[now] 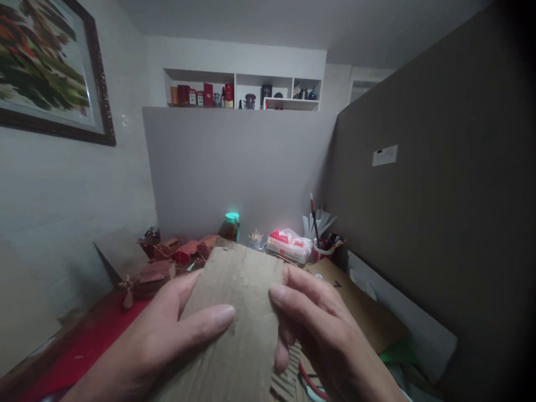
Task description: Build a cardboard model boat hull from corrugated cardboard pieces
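Note:
A long piece of brown cardboard (247, 335) is held up in front of me, its far end tilted up and away. My left hand (167, 329) grips its left edge, thumb pressed flat on the face and the other fingers hidden behind. At the right edge, my right hand (318, 312) pinches the cardboard near its top corner, some fingers curled beneath. Below my right hand lie a ridged, torn cardboard scrap (287, 374) and a red curved thing (309, 379), only partly visible.
Reddish-brown craft pieces (184, 252) sit on the left near a red surface (100, 340). Behind stand a jar with a teal lid (231, 226), a tissue pack (288, 244) and a pen bucket (322, 252). More cardboard (360, 301) lies right. Grey partitions (243, 162) enclose the desk.

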A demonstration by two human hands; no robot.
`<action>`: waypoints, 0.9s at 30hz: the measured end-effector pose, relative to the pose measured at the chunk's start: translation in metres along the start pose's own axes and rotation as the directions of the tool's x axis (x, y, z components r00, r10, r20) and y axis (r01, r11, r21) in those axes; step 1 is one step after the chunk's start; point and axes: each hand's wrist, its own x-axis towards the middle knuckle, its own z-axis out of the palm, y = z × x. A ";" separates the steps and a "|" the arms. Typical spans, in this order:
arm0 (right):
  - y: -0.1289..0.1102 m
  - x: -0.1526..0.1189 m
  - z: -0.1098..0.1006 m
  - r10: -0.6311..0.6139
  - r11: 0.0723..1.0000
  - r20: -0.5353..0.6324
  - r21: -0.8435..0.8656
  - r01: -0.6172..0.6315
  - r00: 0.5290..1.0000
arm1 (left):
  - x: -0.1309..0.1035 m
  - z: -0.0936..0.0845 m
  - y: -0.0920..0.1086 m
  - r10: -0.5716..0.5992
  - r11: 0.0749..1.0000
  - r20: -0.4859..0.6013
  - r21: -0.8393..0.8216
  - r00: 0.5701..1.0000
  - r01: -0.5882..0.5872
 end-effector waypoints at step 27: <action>-0.003 -0.006 0.003 0.012 0.997 0.344 0.066 -0.037 0.939 | 0.006 0.004 -0.004 -0.052 0.904 0.035 -0.424 0.998 0.062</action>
